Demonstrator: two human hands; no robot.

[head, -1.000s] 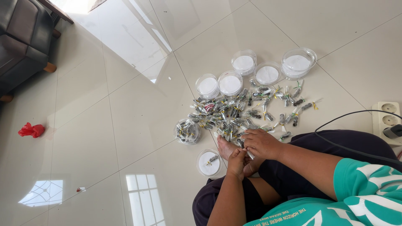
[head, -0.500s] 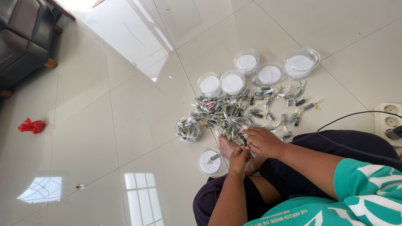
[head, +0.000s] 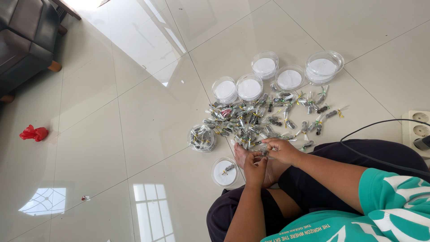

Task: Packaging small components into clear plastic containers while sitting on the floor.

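Observation:
I sit cross-legged on a glossy tiled floor. My left hand and my right hand meet just above my feet, both pinching one small clear packet with a dark piece inside. Right in front of them lies a heap of several such packets, each tied with a yellow twist. A round clear container to the left of the heap is filled with packets. A lid or shallow tub beside my left hand holds one packet.
Five round clear tubs with white bottoms stand in an arc beyond the heap. A white power strip with a black cable lies at right. A red scrap lies far left; a dark sofa stands top left.
The view has shifted slightly. My hands stay together at the near edge of the heap, working the same small packet.

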